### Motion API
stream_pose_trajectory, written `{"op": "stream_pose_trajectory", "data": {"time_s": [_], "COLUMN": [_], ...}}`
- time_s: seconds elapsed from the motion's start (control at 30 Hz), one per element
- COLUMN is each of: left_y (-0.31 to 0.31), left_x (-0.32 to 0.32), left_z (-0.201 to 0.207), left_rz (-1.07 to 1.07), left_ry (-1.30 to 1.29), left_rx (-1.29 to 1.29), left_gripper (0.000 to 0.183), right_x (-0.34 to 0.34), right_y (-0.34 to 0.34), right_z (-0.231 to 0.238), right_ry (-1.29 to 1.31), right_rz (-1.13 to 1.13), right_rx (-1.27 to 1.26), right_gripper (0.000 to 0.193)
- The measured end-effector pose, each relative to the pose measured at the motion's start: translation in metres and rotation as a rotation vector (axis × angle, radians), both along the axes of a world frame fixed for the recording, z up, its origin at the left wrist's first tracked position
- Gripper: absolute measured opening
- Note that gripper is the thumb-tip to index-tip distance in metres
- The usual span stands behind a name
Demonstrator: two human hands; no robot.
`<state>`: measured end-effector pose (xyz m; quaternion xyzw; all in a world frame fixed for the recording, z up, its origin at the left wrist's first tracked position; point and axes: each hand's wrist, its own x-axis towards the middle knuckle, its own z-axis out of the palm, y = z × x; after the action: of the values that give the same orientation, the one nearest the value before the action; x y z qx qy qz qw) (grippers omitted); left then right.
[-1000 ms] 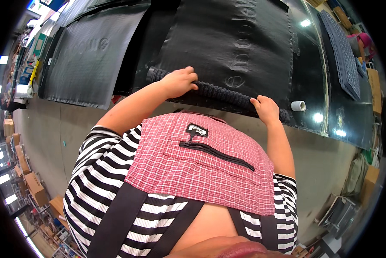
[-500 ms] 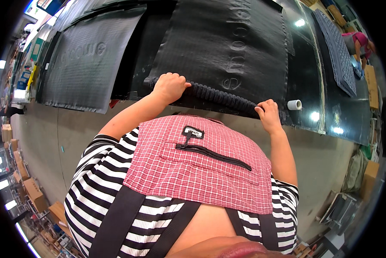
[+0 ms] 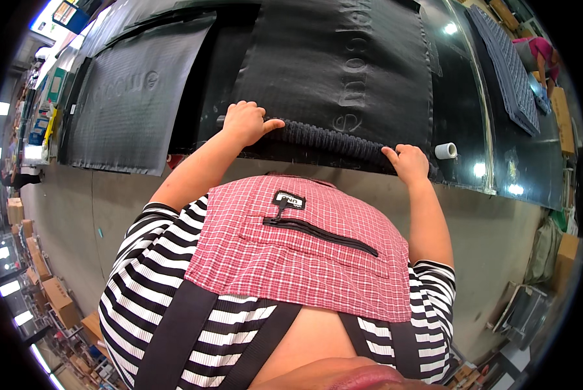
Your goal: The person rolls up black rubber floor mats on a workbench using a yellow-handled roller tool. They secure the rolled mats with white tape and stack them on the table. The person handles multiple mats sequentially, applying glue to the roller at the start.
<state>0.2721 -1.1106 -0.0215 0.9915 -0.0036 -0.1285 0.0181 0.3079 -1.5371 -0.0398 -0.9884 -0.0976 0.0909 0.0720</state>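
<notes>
A black rubber-backed mat [image 3: 291, 78] with raised lettering lies on the dark table. Its near edge is curled into a roll [image 3: 330, 140] that shows ribbed, dark grey pile. At the roll's left end my left hand [image 3: 244, 123] is closed over it, the thumb lying along the pile and the fingertips mostly hidden behind. My right hand [image 3: 408, 162] grips the right end, its thumb pointing inward along the roll. Both hands stay close to the table's near edge, a forearm's length from my checked red apron [image 3: 304, 260].
A second black mat [image 3: 129, 97] hangs over the table edge at left. To the right of my right hand lies a white tape roll [image 3: 445, 151]. Quilted grey pads [image 3: 506, 71] are stacked at far right, near another person [image 3: 541, 58]. Cardboard boxes [image 3: 59, 299] line the left.
Both hands have shifted slightly away from me with the rolled edge. My left hand has also slid a little leftward, and its thumb is stretched out more.
</notes>
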Motion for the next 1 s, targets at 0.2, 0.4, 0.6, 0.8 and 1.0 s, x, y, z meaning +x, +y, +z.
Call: {"op": "stream_pose_trajectory", "data": {"time_s": [0.2, 0.4, 0.6, 0.8, 1.0], "left_y": [0.007, 0.005, 0.002, 0.016, 0.018], "left_x": [0.013, 0.007, 0.010, 0.001, -0.033], "left_z": [-0.004, -0.005, -0.022, -0.045, -0.049], "left_rz": [0.032, 0.131, -0.006, -0.290, -0.504], "left_ry": [0.243, 0.154, -0.234, -0.304, -0.615], "left_rx": [-0.135, -0.249, -0.253, -0.363, -0.186], "left_gripper": [0.075, 0.063, 0.040, 0.035, 0.052], "right_x": [0.003, 0.002, 0.002, -0.009, -0.054], "right_y": [-0.003, -0.006, -0.004, -0.029, -0.022], "right_z": [-0.008, -0.007, -0.030, -0.057, -0.052], "right_ry": [0.169, 0.157, -0.199, -0.322, -0.500], "right_rz": [-0.048, -0.292, -0.093, 0.246, 0.349], "right_rx": [-0.024, 0.234, 0.349, 0.268, 0.049], "right_gripper": [0.062, 0.051, 0.045, 0.040, 0.062]}}
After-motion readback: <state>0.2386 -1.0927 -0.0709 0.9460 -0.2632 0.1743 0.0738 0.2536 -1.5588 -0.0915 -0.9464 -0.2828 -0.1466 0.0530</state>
